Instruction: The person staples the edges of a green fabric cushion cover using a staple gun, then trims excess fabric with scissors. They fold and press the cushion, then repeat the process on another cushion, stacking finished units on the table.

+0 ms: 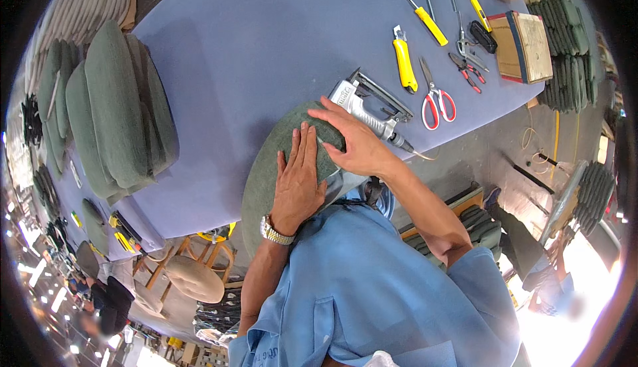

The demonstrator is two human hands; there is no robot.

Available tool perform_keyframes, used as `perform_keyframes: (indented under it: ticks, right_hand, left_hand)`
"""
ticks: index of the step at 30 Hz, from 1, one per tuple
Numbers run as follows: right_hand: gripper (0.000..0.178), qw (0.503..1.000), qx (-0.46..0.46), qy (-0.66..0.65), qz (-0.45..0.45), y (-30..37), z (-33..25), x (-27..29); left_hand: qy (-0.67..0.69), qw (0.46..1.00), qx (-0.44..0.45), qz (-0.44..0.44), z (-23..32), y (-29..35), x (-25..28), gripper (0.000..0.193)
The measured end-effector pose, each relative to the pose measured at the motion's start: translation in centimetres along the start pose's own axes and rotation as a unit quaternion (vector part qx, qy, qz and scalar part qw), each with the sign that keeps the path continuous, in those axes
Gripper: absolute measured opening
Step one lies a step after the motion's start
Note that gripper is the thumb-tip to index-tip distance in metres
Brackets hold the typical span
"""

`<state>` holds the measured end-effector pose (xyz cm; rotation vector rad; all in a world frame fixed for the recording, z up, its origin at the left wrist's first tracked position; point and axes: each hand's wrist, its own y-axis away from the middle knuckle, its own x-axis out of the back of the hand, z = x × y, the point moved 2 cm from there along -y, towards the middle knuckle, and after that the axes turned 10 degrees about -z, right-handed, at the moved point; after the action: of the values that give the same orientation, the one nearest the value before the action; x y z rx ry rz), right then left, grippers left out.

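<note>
A dark green fabric-covered cushion (266, 174) with a rounded end lies at the near edge of the blue table, in front of my body. My left hand (299, 184), with a metal watch at the wrist, rests flat on it, fingers stretched out. On the cushion's right end lies my right hand (359, 142), its thumb and fingers spread apart; its palm side is partly hidden. Just beyond the right hand, a silver staple gun (364, 106) lies on the table with an air hose attached.
Stacked green cushions (119, 108) stand on the table's left. Right of the staple gun lie a yellow utility knife (403, 61), red-handled scissors (435, 98), pliers (467, 73) and a yellow screwdriver (425, 21). A box (522, 47) stands at the right edge. Another person (525, 247) is at lower right.
</note>
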<state>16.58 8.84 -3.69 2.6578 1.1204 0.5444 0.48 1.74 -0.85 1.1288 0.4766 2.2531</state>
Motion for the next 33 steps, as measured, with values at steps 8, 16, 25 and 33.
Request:
perform_keyframes:
  ticks: [8, 16, 25, 33]
  right_hand:
    - [0.075, 0.997, 0.031, -0.037, 0.061, 1.8, -0.1, -0.4]
    - [0.038, 0.987, 0.064, -0.072, 0.129, 4.6, 0.5, -1.4]
    - [0.025, 0.984, -0.025, -0.012, 0.174, 4.7, -1.5, -2.4]
    - [0.018, 0.959, -0.004, 0.066, 0.275, 5.2, -2.5, -3.2]
  left_hand:
    - [-0.043, 0.999, -0.013, -0.009, 0.7, -0.4, 0.3, 0.101]
    - [-0.027, 0.997, 0.002, -0.068, 1.2, -1.1, 1.3, 0.103]
    - [-0.012, 0.999, -0.008, -0.041, 1.3, -1.1, 1.0, 0.089]
    - [0.004, 0.999, -0.012, -0.029, 1.4, -1.0, 1.2, 0.087]
